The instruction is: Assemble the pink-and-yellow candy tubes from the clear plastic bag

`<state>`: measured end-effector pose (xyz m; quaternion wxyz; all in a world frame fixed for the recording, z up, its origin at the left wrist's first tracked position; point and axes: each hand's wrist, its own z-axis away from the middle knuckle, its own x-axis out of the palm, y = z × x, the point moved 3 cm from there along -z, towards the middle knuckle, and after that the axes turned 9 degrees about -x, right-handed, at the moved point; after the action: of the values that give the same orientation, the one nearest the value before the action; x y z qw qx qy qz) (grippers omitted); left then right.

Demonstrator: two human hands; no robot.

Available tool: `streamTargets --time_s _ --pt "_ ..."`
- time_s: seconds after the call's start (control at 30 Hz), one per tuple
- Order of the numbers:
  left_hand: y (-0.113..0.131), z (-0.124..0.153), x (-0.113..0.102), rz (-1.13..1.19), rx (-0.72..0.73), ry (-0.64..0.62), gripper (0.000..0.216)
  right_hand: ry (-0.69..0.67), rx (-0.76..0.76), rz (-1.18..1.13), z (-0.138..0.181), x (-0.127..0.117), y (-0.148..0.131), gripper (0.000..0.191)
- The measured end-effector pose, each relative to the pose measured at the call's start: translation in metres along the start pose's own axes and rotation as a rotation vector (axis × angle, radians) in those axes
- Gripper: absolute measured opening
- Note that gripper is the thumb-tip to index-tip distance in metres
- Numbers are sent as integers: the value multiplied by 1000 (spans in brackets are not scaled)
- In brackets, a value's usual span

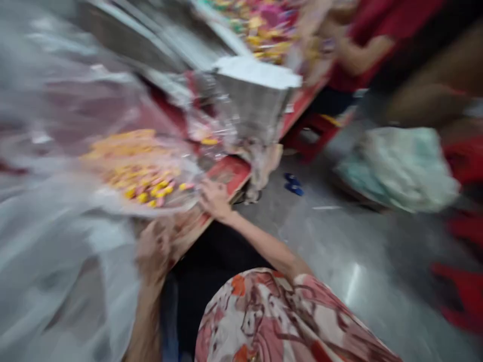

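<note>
A clear plastic bag (113,113) lies spread on the table with many small yellow and pink pieces (151,188) in it; blur hides what kind they are. At the bag's right rim is my right hand (216,200), its fingers toward the plastic and the table edge. My left hand (153,246) is at the bag's near edge, low on the left, with the fingers smeared by motion. Whether either hand grips the plastic cannot be made out.
A grey box-like container (254,98) with a white rim stands beyond my right hand. Farther back, a person in a red top (362,55) is near a heap of coloured pieces (264,30). Blue slippers (293,184) and a pale sack (407,168) are to the right.
</note>
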<state>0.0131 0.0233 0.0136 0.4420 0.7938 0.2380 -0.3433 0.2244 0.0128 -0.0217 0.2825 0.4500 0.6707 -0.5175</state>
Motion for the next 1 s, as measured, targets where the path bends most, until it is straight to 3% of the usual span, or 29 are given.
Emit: streamTargets --time_s 0.1,0.23,0.37,0.47,0.57,0.67,0.77,0.83,0.9,1.0 --pt "-33 39 -28 -149 -185 151 32 198 -19 -114 2 8 8 44" --pt "-37 50 -10 -194 -254 133 27 285 -151 -209 -4 8 2 44" --pt "-21 53 -2 -178 -205 -14 19 202 -346 -288 -30 21 -16 43" --pt "-9 76 -28 -90 -184 148 18 70 -404 -256 -54 47 -20 45" --pt "-2 132 -64 -142 -307 395 19 -36 -433 -164 -72 70 -19 37" --pt "-8 215 -93 -316 -591 601 22 -45 -401 -113 -80 80 -16 30" --pt "-22 295 -108 -435 -881 611 25 -4 -383 -125 -78 79 -14 29" --pt "-30 324 -117 -468 -979 554 26 32 -373 -142 -72 77 -14 25" --pt "-33 325 -128 -484 -990 569 28 55 -348 -148 -68 75 -13 23" --pt "-37 275 -142 -462 -886 643 31 72 -303 -171 -67 70 -16 23"
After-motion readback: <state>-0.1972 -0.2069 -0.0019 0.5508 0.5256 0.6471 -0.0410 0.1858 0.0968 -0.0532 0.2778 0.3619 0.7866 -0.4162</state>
